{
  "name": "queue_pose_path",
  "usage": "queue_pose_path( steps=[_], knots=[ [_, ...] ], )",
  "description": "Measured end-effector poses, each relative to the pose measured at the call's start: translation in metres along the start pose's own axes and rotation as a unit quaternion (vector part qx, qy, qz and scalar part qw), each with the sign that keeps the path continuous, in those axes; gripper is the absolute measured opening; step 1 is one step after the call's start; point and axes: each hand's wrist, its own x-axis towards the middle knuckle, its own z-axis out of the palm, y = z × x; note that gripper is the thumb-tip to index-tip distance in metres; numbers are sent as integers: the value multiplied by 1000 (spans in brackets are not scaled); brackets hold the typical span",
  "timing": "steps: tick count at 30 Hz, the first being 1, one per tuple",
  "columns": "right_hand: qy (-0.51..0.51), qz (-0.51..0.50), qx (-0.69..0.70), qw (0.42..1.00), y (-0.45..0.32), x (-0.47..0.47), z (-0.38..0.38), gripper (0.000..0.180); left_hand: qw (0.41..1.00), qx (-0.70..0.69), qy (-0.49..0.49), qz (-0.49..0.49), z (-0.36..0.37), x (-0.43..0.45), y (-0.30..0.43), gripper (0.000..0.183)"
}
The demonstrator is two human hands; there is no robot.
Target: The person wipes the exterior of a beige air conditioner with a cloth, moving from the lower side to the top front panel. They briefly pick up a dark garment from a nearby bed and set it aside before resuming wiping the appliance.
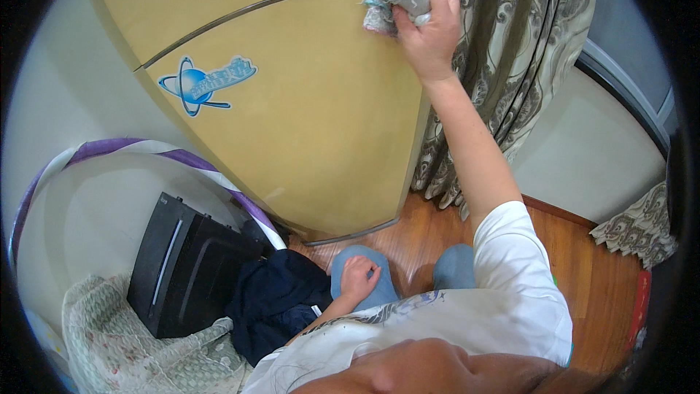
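A bunched grey-white cloth (391, 0) with pale blue edges is gripped in my right hand (435, 33), at the top of the view. The cloth lies against the yellow front of a refrigerator (306, 109), by the right end of the dark seam (262, 3) between two door panels. My right arm is stretched out to reach it. Lower down, my left hand (358, 279) rests on my knee with its fingers loosely curled, and nothing shows in it. A blue planet-shaped sticker (202, 85) bearing writing is on the left of the door.
Patterned curtains (503, 38) hang just right of the refrigerator. At the left, a purple-and-white hoop (147, 146) leans by the wall behind a black computer case (191, 268). Dark clothing (273, 301) and a quilted cover (126, 339) lie near it. The wooden floor (579, 284) extends right.
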Motion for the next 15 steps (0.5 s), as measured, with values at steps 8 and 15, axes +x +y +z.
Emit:
queue_pose_path(
  steps=[8, 15],
  knots=[
    [-182, -6, -50, 982, -31, -130, -23, 68, 1000, -2, -6, -3, 0, 0, 0, 15],
    [-243, 10, -32, 969, -26, -120, -38, 64, 1000, -9, 10, 8, 0, 0, 0, 14]
  ],
)
